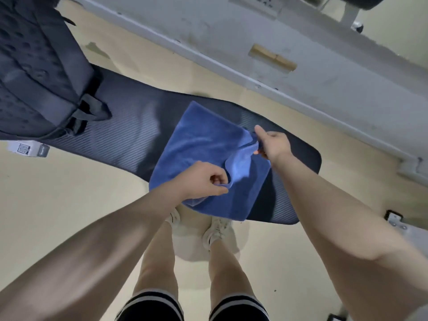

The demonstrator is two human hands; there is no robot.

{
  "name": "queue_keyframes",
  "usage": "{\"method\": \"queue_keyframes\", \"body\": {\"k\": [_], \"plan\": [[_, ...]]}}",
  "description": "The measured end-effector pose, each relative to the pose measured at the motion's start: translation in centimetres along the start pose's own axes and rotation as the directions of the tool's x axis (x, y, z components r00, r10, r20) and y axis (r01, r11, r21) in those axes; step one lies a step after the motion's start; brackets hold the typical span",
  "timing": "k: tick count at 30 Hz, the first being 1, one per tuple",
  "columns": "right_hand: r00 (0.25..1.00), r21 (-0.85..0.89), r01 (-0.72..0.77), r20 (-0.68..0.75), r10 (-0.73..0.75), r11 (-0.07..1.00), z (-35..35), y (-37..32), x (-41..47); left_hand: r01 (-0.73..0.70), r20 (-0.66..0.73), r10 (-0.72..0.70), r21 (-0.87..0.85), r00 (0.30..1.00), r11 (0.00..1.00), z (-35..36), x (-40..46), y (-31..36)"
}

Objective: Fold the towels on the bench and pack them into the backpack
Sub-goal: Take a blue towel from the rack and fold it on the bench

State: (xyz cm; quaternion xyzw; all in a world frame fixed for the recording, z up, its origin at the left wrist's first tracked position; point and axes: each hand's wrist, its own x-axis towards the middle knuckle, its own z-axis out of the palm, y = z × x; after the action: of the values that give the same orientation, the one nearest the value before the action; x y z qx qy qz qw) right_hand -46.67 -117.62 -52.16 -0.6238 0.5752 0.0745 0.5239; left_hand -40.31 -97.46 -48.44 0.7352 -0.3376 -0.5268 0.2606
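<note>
A blue towel point(203, 149) lies across the dark padded bench point(129, 135), its near edge hanging over the bench's front side. My left hand point(203, 179) pinches a corner of the towel's upper layer near the front edge. My right hand point(273, 144) pinches another corner of that layer at the towel's right side, thumb pointing away. The layer between both hands is lifted and curled. A dark backpack point(39, 72) stands on the bench's left end, its straps point(90, 112) trailing toward the towel.
A white metal frame point(254, 72) runs diagonally behind the bench. A white bracket with a label point(27, 149) sits under the backpack end. More white frame parts point(398, 223) are at the right. My legs and white shoes point(215, 230) stand on the beige floor before the bench.
</note>
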Motion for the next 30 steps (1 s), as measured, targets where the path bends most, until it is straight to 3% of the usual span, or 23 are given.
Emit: {"method": "queue_keyframes", "body": {"k": [4, 7, 11, 15, 22, 27, 28, 30], "plan": [[0.996, -0.133, -0.003, -0.09, -0.009, 0.991, -2.5, 3.4, 1.4, 0.006, 0.063, -0.008, 0.021, 0.998, 1.0, 3.6, 2.1, 1.2], [0.997, -0.165, 0.032, -0.07, -0.044, 0.986, -3.3, 6.0, 2.8, 0.043, 0.079, -0.044, 0.01, 0.996, 0.999, 6.7, 3.7, 0.1], [0.989, -0.021, 0.097, -0.113, -0.099, 0.995, -3.5, 8.2, 4.9, 0.08, 0.18, -0.075, -0.023, 0.981, 0.997, 10.0, 5.2, -1.0], [0.971, 0.108, 0.046, -0.237, -0.019, 0.993, -3.9, 9.3, 6.9, 0.039, 0.248, -0.014, -0.097, 0.969, 0.995, 12.3, 5.9, -0.7], [0.96, -0.041, -0.008, -0.28, -0.003, 0.999, -3.8, 10.2, 8.0, 0.116, 0.274, -0.114, 0.01, 0.955, 0.993, 13.8, 8.0, -2.9], [0.954, -0.116, 0.006, -0.297, -0.04, 0.993, -3.0, 10.8, 7.7, 0.132, 0.384, -0.15, 0.073, 0.911, 0.988, 14.1, 7.7, -3.2], [0.955, -0.175, 0.02, -0.288, -0.07, 0.984, -2.9, 10.8, 7.4, 0.14, 0.36, -0.15, 0.055, 0.921, 0.989, 13.6, 7.7, -3.4], [0.957, -0.27, 0.056, -0.26, -0.129, 0.961, -2.7, 10.7, 6.9, 0.072, 0.172, -0.091, 0.113, 0.981, 0.991, 12.0, 8.1, -3.7]]}}
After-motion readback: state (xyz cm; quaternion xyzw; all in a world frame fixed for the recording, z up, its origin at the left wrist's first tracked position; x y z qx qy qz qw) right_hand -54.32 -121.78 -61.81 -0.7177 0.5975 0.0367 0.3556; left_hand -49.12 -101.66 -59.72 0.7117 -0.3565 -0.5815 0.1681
